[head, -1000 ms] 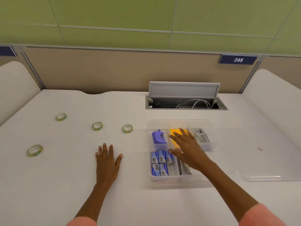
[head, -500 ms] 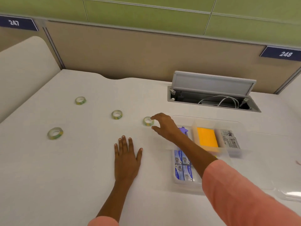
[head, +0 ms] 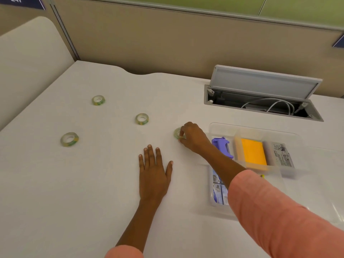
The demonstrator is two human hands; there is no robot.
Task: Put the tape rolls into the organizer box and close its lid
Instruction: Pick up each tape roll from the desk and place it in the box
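Meanwhile, the right hand [head: 193,138] reached across, its grip pinched on a tape roll [head: 177,133] resting on the surface [head: 74,183] beside the organizer box [head: 214,127]. The left hand [head: 153,175] lay flat, fingers spread.

Tape roll [head: 177,132] half-hidden (fingers [head: 181,132])

White desk [head: 74,183] with open cable hatch [head: 264,90], beige partition [head: 149,40], green wall [head: 297,6] above.
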